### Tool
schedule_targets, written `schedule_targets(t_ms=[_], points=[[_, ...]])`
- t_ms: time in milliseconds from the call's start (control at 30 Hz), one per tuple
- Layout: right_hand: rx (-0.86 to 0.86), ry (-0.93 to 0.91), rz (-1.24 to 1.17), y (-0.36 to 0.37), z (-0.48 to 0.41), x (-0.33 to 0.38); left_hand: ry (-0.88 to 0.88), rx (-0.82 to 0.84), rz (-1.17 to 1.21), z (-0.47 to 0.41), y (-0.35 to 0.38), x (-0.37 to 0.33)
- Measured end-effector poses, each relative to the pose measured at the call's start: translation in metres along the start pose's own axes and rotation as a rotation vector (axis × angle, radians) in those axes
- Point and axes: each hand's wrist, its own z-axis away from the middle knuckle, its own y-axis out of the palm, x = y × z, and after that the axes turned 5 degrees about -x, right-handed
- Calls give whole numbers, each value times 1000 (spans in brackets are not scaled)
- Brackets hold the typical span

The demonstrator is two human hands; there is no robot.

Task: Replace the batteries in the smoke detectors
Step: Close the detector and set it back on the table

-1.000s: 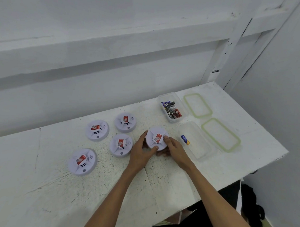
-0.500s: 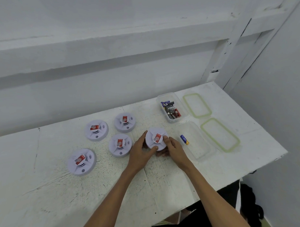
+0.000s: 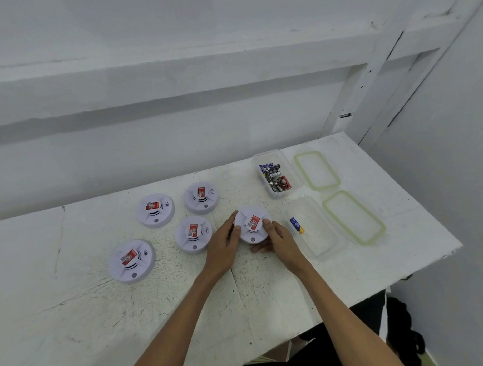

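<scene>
Looks like a bare utility or workshop corner rather than a home: rough white-painted worktop (image 3: 258,293) with scuffed, chipped paint, set against a plain white wall (image 3: 157,56) with a painted ledge and timber framing (image 3: 380,86) in the right corner. Laid out batch-style on the worktop: five identical white smoke detectors (image 3: 155,210) with red labels, a clear tub of mixed batteries (image 3: 274,176), a second clear tub (image 3: 315,232) with one blue battery (image 3: 296,224), and two green-rimmed lids (image 3: 316,170) set aside. No furnishings or decor in view, just painted surfaces and sorted parts.
</scene>
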Motion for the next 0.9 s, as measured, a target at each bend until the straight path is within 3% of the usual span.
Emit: schedule_targets(t_ms=[900], points=[[-34, 21, -29, 3, -1, -1, -18, -26, -2, -2, 1, 4]])
